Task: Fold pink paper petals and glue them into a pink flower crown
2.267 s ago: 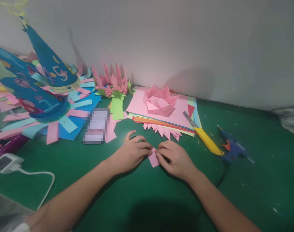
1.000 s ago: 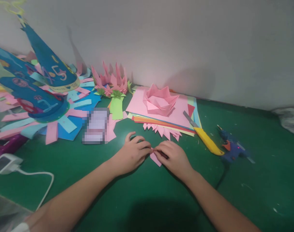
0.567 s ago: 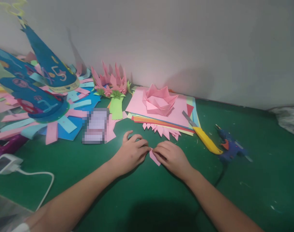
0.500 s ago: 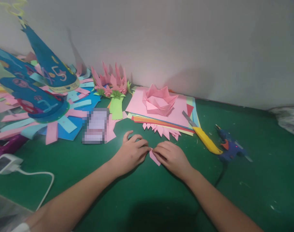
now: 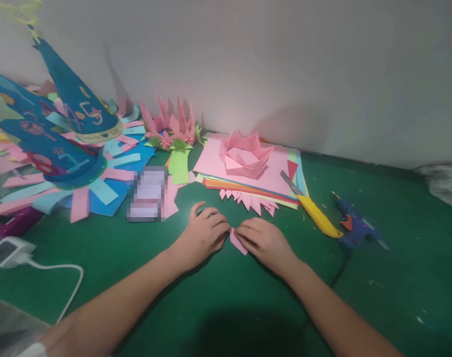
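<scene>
My left hand (image 5: 203, 237) and my right hand (image 5: 265, 243) meet over a small pink paper piece (image 5: 237, 242) lying on the green mat (image 5: 218, 302). Fingertips of both hands pinch and press its upper corner; the paper's lower half shows between them. Just beyond my hands lies a row of several folded pink points (image 5: 250, 200). Behind that, a folded pink paper flower (image 5: 245, 155) rests on a stack of coloured sheets (image 5: 281, 184).
A yellow utility knife (image 5: 315, 214) and a blue glue gun (image 5: 354, 225) lie to the right. Blue paper cone hats (image 5: 67, 116), paper strips and pink spiky flowers (image 5: 169, 129) crowd the left. A white charger with its cable (image 5: 10, 251) sits front left. A grey wall stands behind.
The pink piece has been folded narrower, and both hands have shifted slightly while pinching it. Nothing else moved.
</scene>
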`<action>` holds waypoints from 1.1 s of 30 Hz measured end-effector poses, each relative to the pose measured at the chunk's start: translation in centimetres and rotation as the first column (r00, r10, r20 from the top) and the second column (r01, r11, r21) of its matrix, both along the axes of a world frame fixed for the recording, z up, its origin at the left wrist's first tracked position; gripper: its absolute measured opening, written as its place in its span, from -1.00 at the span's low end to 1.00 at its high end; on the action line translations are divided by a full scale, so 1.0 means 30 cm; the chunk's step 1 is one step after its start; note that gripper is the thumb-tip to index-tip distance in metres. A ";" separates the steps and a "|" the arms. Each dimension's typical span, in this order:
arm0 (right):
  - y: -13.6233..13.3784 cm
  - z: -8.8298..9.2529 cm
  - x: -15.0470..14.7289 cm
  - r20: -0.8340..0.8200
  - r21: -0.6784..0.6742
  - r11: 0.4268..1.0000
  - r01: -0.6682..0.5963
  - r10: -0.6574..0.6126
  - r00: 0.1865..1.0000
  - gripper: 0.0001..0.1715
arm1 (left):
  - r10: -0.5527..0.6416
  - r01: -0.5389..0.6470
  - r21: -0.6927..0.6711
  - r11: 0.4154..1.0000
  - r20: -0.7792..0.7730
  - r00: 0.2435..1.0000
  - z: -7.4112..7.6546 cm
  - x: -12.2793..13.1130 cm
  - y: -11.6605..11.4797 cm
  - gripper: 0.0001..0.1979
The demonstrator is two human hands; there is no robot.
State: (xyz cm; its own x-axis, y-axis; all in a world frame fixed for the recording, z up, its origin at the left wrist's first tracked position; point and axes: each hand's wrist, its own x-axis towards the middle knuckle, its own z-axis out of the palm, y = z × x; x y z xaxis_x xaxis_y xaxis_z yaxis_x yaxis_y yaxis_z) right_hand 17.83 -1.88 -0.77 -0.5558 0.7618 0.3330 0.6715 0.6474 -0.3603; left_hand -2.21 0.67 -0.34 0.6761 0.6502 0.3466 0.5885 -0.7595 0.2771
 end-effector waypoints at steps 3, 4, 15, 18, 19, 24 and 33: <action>0.000 0.003 -0.002 -0.008 0.002 1.000 0.003 -0.003 1.000 -0.77 | -0.004 0.005 0.007 1.000 -0.021 1.000 0.002 0.000 -0.001 -0.82; 0.000 0.003 -0.003 -0.013 0.003 1.000 0.005 -0.004 1.000 -0.77 | -0.006 0.007 0.013 1.000 -0.024 1.000 0.002 -0.001 -0.001 -0.81; -0.004 0.013 -0.001 0.007 -0.033 0.999 0.011 -0.010 1.000 -0.76 | 0.026 -0.021 0.067 0.997 -0.069 0.997 0.011 -0.004 0.004 -0.82; -0.005 0.023 0.001 0.027 -0.054 0.999 0.007 -0.006 1.000 -0.77 | 0.048 -0.045 0.052 0.998 -0.074 0.996 0.013 -0.002 0.004 -0.82; -0.006 0.027 0.001 0.039 -0.060 0.998 0.008 -0.006 0.999 -0.77 | 0.056 -0.052 0.046 0.998 -0.080 0.995 0.014 -0.001 0.003 -0.83; -0.005 0.040 0.000 0.118 -0.075 0.997 0.023 -0.014 0.993 -0.80 | 0.083 -0.082 0.011 0.997 -0.122 0.989 0.023 0.005 0.000 -0.85; -0.007 0.051 0.019 0.159 -0.057 0.997 0.042 -0.033 0.987 -0.85 | 0.078 -0.074 0.033 0.997 -0.126 0.989 0.019 0.009 -0.001 -0.86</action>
State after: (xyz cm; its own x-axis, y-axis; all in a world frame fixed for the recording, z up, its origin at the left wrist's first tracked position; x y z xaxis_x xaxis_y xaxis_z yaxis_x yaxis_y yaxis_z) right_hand 18.39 -2.09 0.76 -0.5685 0.7989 0.1964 0.7464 0.6013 -0.2852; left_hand -1.94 0.62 0.24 0.6645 0.6928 0.2801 0.6739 -0.7175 0.1760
